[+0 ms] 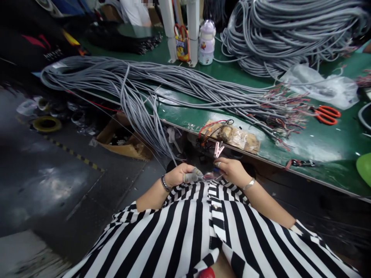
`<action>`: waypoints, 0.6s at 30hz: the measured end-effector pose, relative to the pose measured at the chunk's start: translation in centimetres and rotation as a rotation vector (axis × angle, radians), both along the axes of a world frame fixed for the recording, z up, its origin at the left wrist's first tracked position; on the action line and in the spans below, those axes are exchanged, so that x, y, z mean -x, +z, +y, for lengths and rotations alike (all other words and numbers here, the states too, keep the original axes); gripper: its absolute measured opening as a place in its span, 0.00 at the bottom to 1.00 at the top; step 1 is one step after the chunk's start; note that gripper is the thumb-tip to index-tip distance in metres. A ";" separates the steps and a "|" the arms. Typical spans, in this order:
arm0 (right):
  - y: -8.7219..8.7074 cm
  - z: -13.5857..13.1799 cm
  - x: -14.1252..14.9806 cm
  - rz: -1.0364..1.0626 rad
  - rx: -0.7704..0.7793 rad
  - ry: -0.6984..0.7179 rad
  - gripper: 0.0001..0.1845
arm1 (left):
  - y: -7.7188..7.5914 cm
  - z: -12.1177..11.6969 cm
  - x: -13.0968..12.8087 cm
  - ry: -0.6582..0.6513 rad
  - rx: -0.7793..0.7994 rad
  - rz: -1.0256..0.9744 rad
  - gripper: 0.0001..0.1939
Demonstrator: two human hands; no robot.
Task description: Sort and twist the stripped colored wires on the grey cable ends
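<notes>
Right now the left hand (pixel 177 176) has its fingers closed on a grey cable (pixel 173 157), thin wires (pixel 208 176) showing between the hands at the lap; right hand (pixel 235 172) fingers bunched, exact grip unclear. Cable bundle (pixel 139 110) hangs off the table (pixel 344 162) near edge, so its weight could tug the wires loose. Pink clip (pixel 218 150) and taped block (pixel 239 139) sit ahead, could snag. Orange scissors (pixel 327 115) right, bottle (pixel 206 44) far.

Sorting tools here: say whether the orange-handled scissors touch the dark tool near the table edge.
Apart. The head view shows green tabletop between the orange-handled scissors and the dark tool.
</notes>
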State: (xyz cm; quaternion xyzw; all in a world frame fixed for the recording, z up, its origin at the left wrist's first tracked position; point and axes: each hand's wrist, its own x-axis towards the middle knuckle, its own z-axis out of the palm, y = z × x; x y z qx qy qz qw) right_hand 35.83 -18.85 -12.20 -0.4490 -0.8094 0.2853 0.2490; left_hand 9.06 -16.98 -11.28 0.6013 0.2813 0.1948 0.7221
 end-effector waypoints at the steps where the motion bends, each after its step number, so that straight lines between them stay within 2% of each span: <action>1: -0.6 0.0 -0.5 0.063 0.040 -0.081 0.08 | 0.5 0.1 0.0 0.015 -0.083 0.011 0.25; 3: -1.7 -0.1 -1.3 0.238 0.139 -0.247 0.09 | 1.5 0.5 -0.1 0.050 -0.290 0.036 0.22; 5: -2.3 -0.4 -1.6 0.434 0.297 -0.386 0.18 | 2.3 0.8 -0.5 0.099 -0.483 0.045 0.18; 7: -2.3 -0.7 -1.4 0.615 0.486 -0.443 0.25 | 2.7 1.3 -1.0 0.162 -0.618 0.040 0.16; 10: -1.5 -0.4 -0.7 0.815 0.703 -0.367 0.30 | 3.0 1.9 -1.9 0.246 -0.737 0.014 0.14; 13: -0.2 0.7 0.1 0.908 0.828 -0.250 0.34 | 3.1 2.6 -3.0 0.289 -0.774 0.006 0.14; 15: 0.6 1.5 0.8 0.951 0.863 -0.226 0.34 | 3.1 3.0 -3.6 0.292 -0.776 0.016 0.15; 18: 1.2 2.3 1.9 1.011 0.809 -0.305 0.28 | 2.8 3.4 -4.4 0.290 -0.772 0.034 0.15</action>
